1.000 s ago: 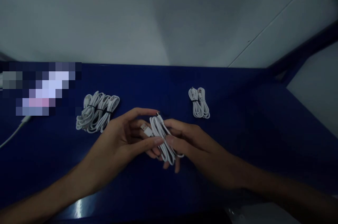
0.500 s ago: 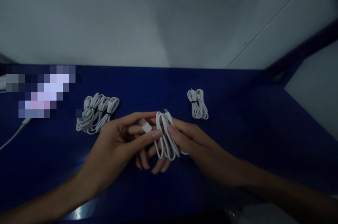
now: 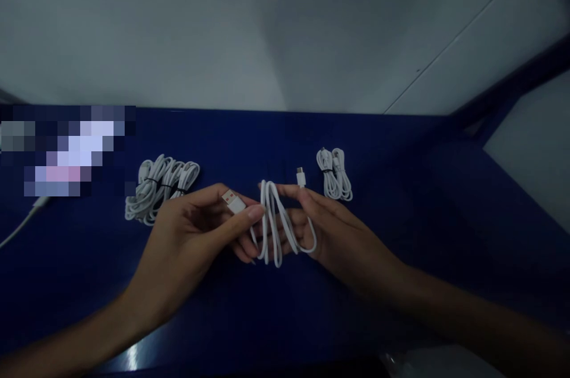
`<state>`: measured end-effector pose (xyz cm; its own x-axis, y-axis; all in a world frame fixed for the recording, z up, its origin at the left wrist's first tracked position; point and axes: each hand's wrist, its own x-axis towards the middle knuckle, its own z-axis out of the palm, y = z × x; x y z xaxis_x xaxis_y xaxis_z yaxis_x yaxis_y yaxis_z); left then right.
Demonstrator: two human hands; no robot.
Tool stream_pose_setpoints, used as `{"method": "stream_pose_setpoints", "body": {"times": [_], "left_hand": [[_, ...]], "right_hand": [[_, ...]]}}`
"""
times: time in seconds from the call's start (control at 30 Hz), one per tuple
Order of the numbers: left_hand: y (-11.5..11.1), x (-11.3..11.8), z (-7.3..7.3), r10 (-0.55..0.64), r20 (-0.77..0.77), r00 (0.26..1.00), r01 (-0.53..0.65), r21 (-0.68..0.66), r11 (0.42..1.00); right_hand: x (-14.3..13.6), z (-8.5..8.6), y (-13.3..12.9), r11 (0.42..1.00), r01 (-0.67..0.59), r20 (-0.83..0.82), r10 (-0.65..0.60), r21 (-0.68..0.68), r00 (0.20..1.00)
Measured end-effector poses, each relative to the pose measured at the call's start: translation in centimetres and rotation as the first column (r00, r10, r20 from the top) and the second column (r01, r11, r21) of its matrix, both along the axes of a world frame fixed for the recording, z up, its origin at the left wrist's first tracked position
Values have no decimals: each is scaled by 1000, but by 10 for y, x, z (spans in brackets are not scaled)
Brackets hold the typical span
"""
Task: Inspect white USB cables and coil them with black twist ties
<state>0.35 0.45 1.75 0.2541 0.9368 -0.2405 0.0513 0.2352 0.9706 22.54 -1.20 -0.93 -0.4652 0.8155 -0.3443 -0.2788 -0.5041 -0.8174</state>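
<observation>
A white USB cable, gathered in loose loops, spans both hands above the blue table. My left hand pinches the loops at their left side, thumb in front. The cable's USB-A plug points up and left beside that thumb. My right hand grips the cable's other end between thumb and index finger. There the smaller plug stands upright above the fingertips. The right hand's other fingers lie partly hidden behind the loops. I see no tie around this cable.
Bundled white cables with black ties lie in a heap at left on the blue table. Two cable bundles lie at right. A pixelated bright object with a white cord is far left. A pale wall rises behind.
My right hand has drawn the smaller plug up and to the right, away from the loops. The loops have fanned out wider. My left hand still pinches their left side.
</observation>
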Motion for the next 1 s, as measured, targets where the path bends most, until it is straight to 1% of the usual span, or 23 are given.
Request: {"method": "stream_pose_setpoints", "body": {"times": [0.07,0.13,0.27,0.33,0.5,0.63,0.73,0.8,0.9,1.0], "left_hand": [[1,-1,-2,-8,7,1000,8,24,1000],[2,-1,-4,-17,6,1000,17,33,999],[2,-2,-3,-24,-25,999,23,-28,999],[2,-2,-1,-36,-28,999,35,-48,998],[3,-3,-1,-44,-46,998,40,-66,997],[2,-5,-4,-18,-55,998,15,-59,998],[0,-6,-5,36,-19,999,-37,-45,998],[-1,-6,-4,52,13,999,-51,-51,997],[-1,-7,-3,42,70,997,-35,-88,996],[0,-6,-2,16,108,994,-3,-124,992]], "right_hand": [[0,-2,2,1000,-20,-71,19,-16,997],[1,-2,3,1000,-31,-112,32,2,993],[2,0,5,998,-33,-157,41,49,987],[2,2,5,996,-54,-167,64,65,984],[0,4,3,983,-117,-116,134,138,984],[0,0,3,983,-81,-50,91,165,995],[0,-1,3,985,-45,-63,56,165,996],[0,0,3,982,-37,-58,48,184,997],[-1,4,4,974,-47,-31,55,221,998],[-1,7,4,966,-56,-37,68,253,997]]}}
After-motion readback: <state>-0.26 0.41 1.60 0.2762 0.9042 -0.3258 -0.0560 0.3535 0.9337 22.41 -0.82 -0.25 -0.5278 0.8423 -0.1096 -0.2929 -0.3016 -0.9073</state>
